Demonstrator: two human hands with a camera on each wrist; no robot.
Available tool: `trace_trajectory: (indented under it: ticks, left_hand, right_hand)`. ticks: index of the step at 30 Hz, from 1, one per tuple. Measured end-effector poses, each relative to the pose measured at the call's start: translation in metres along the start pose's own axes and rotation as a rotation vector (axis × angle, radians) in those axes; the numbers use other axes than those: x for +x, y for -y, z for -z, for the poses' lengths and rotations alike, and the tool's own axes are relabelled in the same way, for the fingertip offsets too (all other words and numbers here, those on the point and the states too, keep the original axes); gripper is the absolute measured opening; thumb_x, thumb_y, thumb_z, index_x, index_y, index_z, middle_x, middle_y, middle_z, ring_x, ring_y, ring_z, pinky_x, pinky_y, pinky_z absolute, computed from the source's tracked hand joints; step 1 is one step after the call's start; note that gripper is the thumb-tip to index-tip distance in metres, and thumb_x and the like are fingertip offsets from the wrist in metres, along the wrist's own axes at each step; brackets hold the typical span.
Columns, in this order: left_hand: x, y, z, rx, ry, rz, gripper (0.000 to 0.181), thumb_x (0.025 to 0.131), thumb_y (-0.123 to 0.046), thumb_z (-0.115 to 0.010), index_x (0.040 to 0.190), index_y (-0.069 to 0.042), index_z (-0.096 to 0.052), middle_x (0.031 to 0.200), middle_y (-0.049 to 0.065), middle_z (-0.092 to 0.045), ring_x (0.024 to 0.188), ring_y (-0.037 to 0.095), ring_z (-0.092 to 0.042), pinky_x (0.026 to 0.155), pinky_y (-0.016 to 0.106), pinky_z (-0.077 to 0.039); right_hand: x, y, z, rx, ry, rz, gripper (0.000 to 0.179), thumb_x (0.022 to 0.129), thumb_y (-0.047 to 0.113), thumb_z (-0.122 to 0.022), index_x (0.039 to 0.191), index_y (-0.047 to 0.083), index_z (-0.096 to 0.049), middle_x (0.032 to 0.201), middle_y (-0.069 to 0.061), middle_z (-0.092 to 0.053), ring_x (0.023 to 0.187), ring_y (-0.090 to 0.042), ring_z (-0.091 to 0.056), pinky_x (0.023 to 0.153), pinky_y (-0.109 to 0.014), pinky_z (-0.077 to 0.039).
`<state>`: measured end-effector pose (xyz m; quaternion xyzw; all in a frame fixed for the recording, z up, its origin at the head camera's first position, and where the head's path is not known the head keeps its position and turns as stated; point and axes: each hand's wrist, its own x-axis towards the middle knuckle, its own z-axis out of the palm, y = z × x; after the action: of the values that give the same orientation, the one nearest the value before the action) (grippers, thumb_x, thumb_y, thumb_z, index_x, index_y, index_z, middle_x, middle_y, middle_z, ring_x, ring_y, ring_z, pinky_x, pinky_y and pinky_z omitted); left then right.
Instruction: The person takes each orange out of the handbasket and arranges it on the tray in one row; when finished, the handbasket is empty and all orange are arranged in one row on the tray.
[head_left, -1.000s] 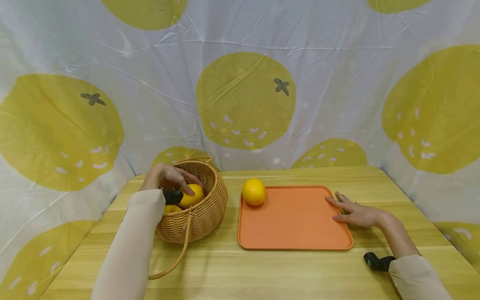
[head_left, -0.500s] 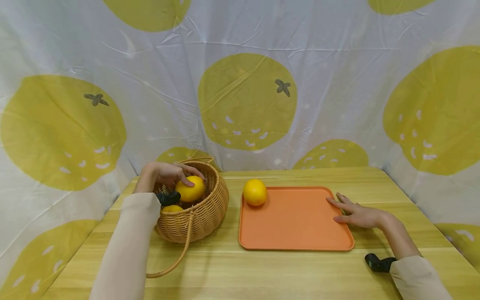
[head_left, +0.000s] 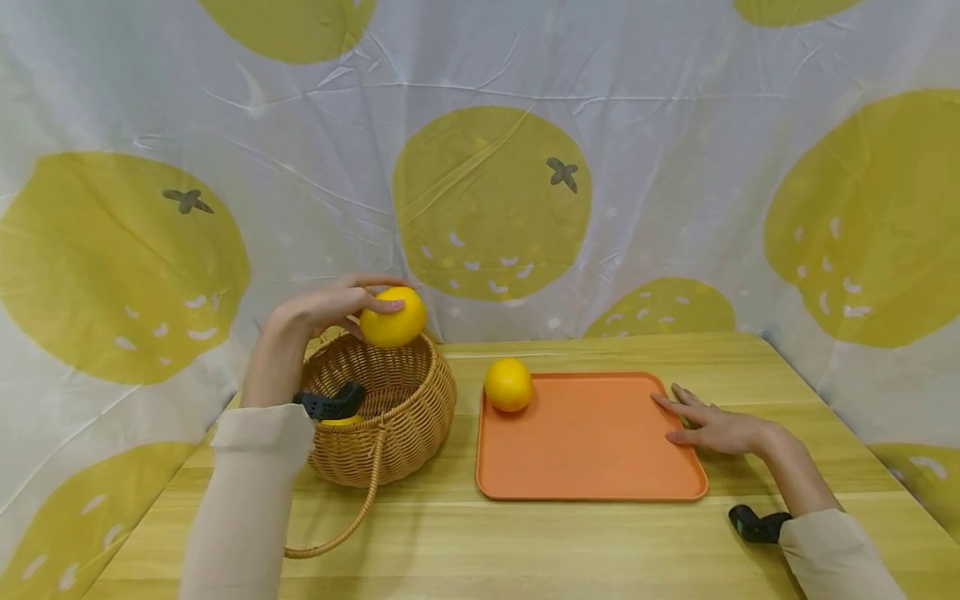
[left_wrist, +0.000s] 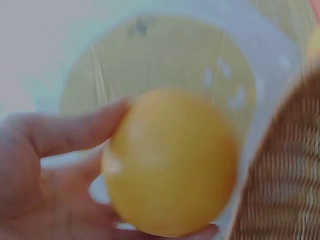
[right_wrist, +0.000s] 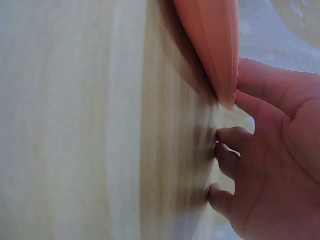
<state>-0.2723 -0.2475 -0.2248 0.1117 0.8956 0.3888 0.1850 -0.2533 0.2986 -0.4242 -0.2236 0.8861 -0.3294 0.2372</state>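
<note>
Above the wicker basket (head_left: 420, 429), my left hand (head_left: 324, 310) grips a yellow-orange orange (head_left: 394, 323), thumb on the near side and fingers round the back. In the left wrist view that orange (left_wrist: 172, 165) fills the middle, beside the blurred basket wall (left_wrist: 285, 175). Another orange (head_left: 508, 385) sits on the far left corner of the orange tray (head_left: 592, 442). At the tray's right edge lies my right hand (head_left: 723, 429) with fingers spread. The right wrist view has its thumb and index finger at the tray rim (right_wrist: 217, 50), other fingertips on the table.
A yellow fruit (head_left: 341, 422) shows low inside the basket, mostly hidden by the black wrist camera (head_left: 333, 402). The basket's handle (head_left: 367, 500) hangs down toward the table's front. A fruit-patterned curtain (head_left: 660, 192) hangs behind the wooden table (head_left: 525, 550).
My left hand has lifted the orange up out of the basket to above its far rim. The right hand, tray and other orange stay in place.
</note>
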Motion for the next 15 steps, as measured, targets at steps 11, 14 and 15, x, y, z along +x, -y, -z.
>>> trace_trajectory:
  ticks: [11,14,15]
  left_hand:
    - [0.025,-0.063,-0.073,-0.179,-0.188,-0.053,0.054,0.104,-0.028,-0.062,0.155,-0.024,-0.048,0.14,0.019,-0.057,0.095,0.024,-0.065,0.07,0.032,-0.058]
    - [0.034,-0.071,-0.096,-0.19,-0.196,-0.071,0.052,0.104,-0.03,-0.063,0.154,-0.026,-0.049,0.139,0.018,-0.058,0.1,0.026,-0.063,0.075,0.035,-0.057]
    - [0.037,-0.072,-0.103,-0.196,-0.195,-0.077,0.052,0.104,-0.03,-0.063,0.154,-0.026,-0.049,0.139,0.019,-0.059,0.101,0.027,-0.064,0.078,0.038,-0.057]
  right_hand:
    - [-0.001,-0.002,0.0,0.003,0.001,0.001,0.083,0.103,0.033,-0.062,0.164,-0.001,-0.018,0.165,-0.038,0.016,0.147,-0.064,0.02,0.108,-0.082,0.015]
    - [0.0,-0.002,0.001,-0.003,-0.001,0.004,0.083,0.103,0.034,-0.062,0.164,-0.001,-0.018,0.166,-0.038,0.015,0.147,-0.064,0.019,0.109,-0.081,0.014]
    - [0.001,-0.001,0.001,-0.007,-0.002,0.003,0.083,0.103,0.034,-0.062,0.164,-0.001,-0.018,0.166,-0.038,0.014,0.147,-0.064,0.019,0.109,-0.081,0.014]
